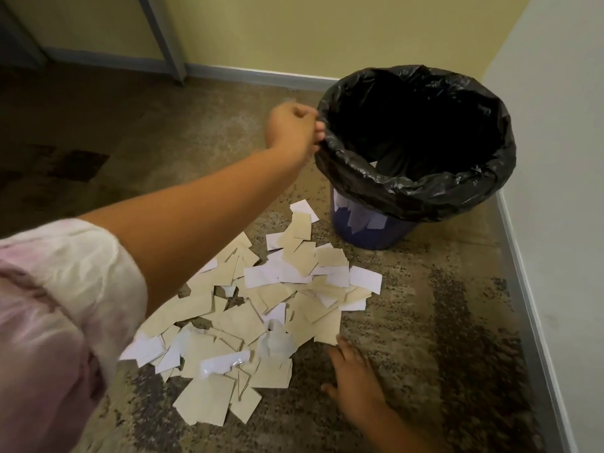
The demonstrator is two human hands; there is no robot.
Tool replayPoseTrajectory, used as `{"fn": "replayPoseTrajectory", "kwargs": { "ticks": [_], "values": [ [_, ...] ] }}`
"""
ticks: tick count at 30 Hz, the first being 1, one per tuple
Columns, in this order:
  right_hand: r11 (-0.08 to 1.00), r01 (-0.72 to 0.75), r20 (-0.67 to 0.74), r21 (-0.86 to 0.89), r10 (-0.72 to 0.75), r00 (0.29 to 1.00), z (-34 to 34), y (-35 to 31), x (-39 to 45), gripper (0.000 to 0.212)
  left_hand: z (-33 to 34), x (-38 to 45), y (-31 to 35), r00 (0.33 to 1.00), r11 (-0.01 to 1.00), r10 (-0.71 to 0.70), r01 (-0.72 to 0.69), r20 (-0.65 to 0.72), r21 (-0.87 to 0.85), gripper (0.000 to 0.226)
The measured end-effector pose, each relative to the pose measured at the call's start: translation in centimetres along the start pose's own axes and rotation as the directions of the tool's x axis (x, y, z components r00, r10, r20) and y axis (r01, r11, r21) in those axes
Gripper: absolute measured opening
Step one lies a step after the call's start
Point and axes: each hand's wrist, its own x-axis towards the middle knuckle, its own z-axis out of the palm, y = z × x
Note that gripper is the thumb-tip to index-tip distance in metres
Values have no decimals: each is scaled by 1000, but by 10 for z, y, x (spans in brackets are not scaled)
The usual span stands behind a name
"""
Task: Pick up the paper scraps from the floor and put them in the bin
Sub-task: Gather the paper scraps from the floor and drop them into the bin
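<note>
Lying heaped on the patterned carpet floor [441,338], between the person and the bin [415,148]: paper scraps [261,305], beige and white, overlapping, the heap's long axis running from near-left toward the bin's base at far-right. Farthest scraps just beside the blue base of the bin; nearest ones close to the pale sleeve [65,289].

Nearer to the heap: right hand [354,384], placed at the heap's near-right edge, fingertips touching or just short of the outermost beige piece, exact contact not clear through motion blur. Fingers spread and fairly straight, palm down near the carpet, nothing held. Scraps lying forward and to the left of this hand, so a sweep or gather leftward judged the likely next move.

Left hand [294,129] reached well forward across the heap, arm extended and raised, fingers curled onto the left rim of the black liner [425,197], pinching or steadying it. No scrap visible in this hand.

Bin upright in the corner by the wall, mouth open. Interior dark; one pale sliver near the front inner edge, contents otherwise not discernible. Bulk of the scraps not yet collected.
</note>
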Motion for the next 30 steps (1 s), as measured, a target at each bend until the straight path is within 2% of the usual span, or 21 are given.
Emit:
{"fn": "replayPoseTrajectory", "kwargs": {
  "ticks": [3, 5, 7, 10, 12, 14, 19, 23, 25, 30],
  "values": [
    [999, 9, -1, 42, -9, 1000, 7, -14, 11, 76, -41, -8, -56, 999, 986, -19, 27, -46, 165, 18],
    [995, -47, 26, 89, 45, 999, 12, -23, 16, 87, -75, -23, -106, 986, 970, -133, 150, -102, 191, 24],
    [988, -137, 106, 65, 129, 986, 18, -30, 19, 107, -111, -48, -157, 936, 926, -295, 330, -192, 184, 26],
    [975, -214, 176, -53, 220, 959, 28, -41, 20, 129, -156, -91, -226, 850, 791, -457, 523, -262, 317, 14],
    [964, -253, 188, -83, 265, 946, 30, -48, 20, 134, -178, -121, -264, 811, 644, -524, 578, -261, 501, 22],
    [952, -295, 205, -88, 307, 929, 30, -54, 20, 136, -193, -146, -291, 782, 541, -583, 578, -223, 611, 35],
    [942, -325, 206, -87, 336, 919, 26, -61, 21, 139, -203, -173, -333, 771, 407, -607, 508, -190, 759, 66],
    [944, -311, 190, -111, 327, 926, 21, -64, 12, 129, -199, -178, -342, 765, 446, -602, 560, -229, 698, 62],
    [945, -307, 196, -110, 324, 926, 19, -66, 12, 127, -201, -177, -344, 738, 436, -634, 587, -230, 682, 69],
    [946, -305, 200, -112, 322, 925, 21, -63, 13, 127, -197, -185, -349, 711, 387, -680, 554, -178, 737, 88]
  ]
}}
